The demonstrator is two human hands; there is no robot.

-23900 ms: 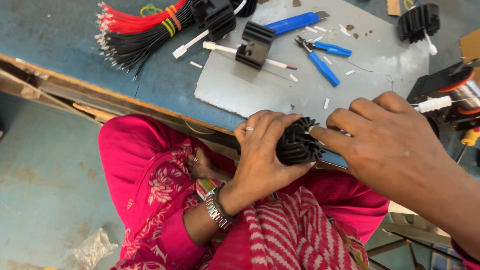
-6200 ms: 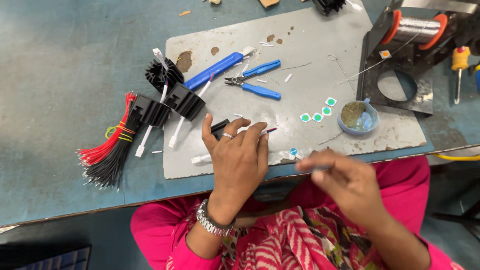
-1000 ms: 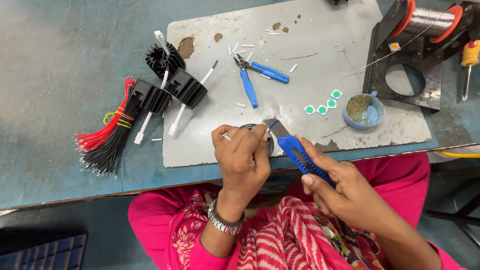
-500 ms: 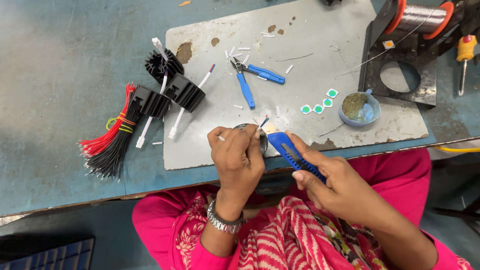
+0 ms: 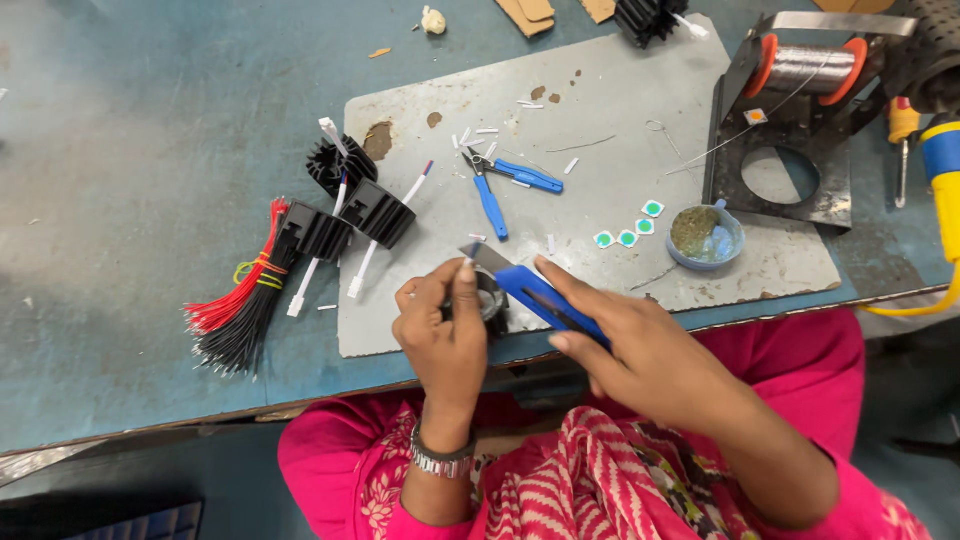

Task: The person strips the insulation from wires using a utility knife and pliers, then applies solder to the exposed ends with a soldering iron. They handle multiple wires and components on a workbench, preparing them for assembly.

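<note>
My left hand (image 5: 446, 332) grips a small black finned part (image 5: 490, 300) at the near edge of the grey work mat (image 5: 600, 190). My right hand (image 5: 640, 350) holds a blue-handled cutter (image 5: 530, 285). Its metal jaws (image 5: 484, 257) point up-left and touch a thin white wire end at my left fingertips. Both hands sit just above the table's front edge, over my pink clothing.
Blue-handled pliers (image 5: 505, 185) lie mid-mat. Three black finned parts with white sleeved leads (image 5: 350, 200) and a red and black wire bundle (image 5: 240, 305) lie left. A small bowl (image 5: 705, 235), green dots (image 5: 628, 230), a solder spool on a black stand (image 5: 810, 70) and a yellow tool (image 5: 940, 170) stand right.
The cutter's jaws have moved left and up onto the wire held at my left fingertips. My left hand has stayed near the mat's front edge.
</note>
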